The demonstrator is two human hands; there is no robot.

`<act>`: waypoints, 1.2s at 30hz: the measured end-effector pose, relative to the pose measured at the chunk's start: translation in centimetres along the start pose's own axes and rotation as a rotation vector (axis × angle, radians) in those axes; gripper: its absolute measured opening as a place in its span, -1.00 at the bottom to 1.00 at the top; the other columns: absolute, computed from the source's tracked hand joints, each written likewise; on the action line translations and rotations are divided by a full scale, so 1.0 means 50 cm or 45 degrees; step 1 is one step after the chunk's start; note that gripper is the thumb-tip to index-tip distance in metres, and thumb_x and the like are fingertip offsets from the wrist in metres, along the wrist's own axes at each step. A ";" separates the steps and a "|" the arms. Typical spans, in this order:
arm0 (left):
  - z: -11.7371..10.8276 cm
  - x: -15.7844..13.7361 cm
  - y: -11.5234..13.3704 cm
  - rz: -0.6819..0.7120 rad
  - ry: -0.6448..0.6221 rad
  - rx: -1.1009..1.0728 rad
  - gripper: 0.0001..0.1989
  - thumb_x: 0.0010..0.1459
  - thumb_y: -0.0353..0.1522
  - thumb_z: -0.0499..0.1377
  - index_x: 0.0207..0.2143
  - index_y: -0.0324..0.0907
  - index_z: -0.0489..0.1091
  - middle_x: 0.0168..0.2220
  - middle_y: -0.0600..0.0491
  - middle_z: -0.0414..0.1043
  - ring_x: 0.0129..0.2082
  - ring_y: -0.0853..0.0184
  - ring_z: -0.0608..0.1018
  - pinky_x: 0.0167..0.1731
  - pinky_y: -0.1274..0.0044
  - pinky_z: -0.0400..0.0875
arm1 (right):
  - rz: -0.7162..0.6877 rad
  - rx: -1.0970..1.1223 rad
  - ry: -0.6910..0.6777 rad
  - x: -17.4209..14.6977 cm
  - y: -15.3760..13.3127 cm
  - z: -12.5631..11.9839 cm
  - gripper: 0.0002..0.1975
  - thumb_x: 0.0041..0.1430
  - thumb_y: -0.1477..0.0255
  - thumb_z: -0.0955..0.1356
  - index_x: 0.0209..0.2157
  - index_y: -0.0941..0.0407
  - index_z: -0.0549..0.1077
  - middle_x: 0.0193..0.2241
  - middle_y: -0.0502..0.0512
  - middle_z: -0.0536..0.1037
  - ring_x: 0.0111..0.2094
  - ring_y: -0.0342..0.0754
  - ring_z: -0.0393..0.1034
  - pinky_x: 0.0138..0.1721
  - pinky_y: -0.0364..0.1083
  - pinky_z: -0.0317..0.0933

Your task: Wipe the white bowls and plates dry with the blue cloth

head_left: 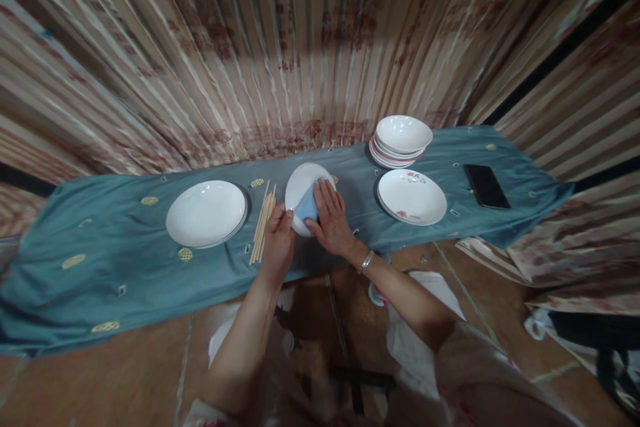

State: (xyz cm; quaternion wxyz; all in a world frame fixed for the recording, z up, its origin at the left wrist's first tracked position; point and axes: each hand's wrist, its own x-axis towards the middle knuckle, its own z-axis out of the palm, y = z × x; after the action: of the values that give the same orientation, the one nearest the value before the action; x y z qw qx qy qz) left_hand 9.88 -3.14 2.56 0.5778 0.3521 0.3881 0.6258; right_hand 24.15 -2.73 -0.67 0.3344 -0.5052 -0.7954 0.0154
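A small white plate (301, 179) is held above the middle of the cloth-covered table, its face tilted up toward me. My left hand (280, 233) pinches its near-left rim between thumb and fingers. On the plate's face lies a folded light blue cloth (307, 207). My right hand (329, 217), with a bracelet at the wrist, presses this cloth against the plate, fingers extended over it and thumb at the near side. Just left of my left hand, a bunch of wooden chopsticks (261, 230) rests on the table. How deep the plate is cannot be made out.
Large white plates (205, 213) are stacked on the left of the table (135, 267). To the right are flower-patterned plates (413, 197), a stack of bowls (404, 133) behind them, and a black phone (486, 185). Pleated curtains (325, 47) hang behind the table.
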 end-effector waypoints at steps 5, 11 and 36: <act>-0.007 0.003 0.003 -0.017 0.015 0.010 -0.71 -0.05 -0.22 0.39 -0.27 -0.13 0.50 -0.34 0.10 0.54 -0.30 0.30 0.54 -0.23 0.48 0.43 | 0.025 -0.029 -0.005 0.012 0.010 0.004 -0.25 0.44 0.10 0.08 0.46 0.25 -0.18 0.45 0.38 0.00 0.49 0.19 -0.31 0.39 0.27 -0.17; -0.011 0.010 0.000 0.011 0.029 0.017 -0.75 -0.05 -0.25 0.39 -0.31 -0.15 0.50 -0.35 0.10 0.53 -0.26 0.31 0.53 -0.17 0.50 0.41 | 0.102 -0.034 -0.025 0.012 0.021 0.005 -0.27 0.44 0.13 0.08 0.44 0.28 -0.11 0.44 0.39 0.03 0.49 0.19 -0.25 0.39 0.27 -0.15; -0.013 0.023 -0.007 -0.015 0.122 -0.030 -0.79 0.03 -0.26 0.37 -0.29 -0.14 0.52 -0.31 0.06 0.54 -0.35 0.35 0.49 -0.31 0.54 0.41 | 0.101 0.132 0.012 -0.078 0.015 0.022 -0.34 0.45 0.26 0.12 0.44 0.27 -0.08 0.40 0.46 0.11 0.47 0.16 -0.13 0.38 0.31 -0.01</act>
State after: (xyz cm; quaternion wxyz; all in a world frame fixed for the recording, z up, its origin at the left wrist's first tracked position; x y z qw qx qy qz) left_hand 9.35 -2.03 1.94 0.5662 0.3127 0.4101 0.6431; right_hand 25.19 -5.21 -3.81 0.3629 -0.5183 -0.7715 0.0675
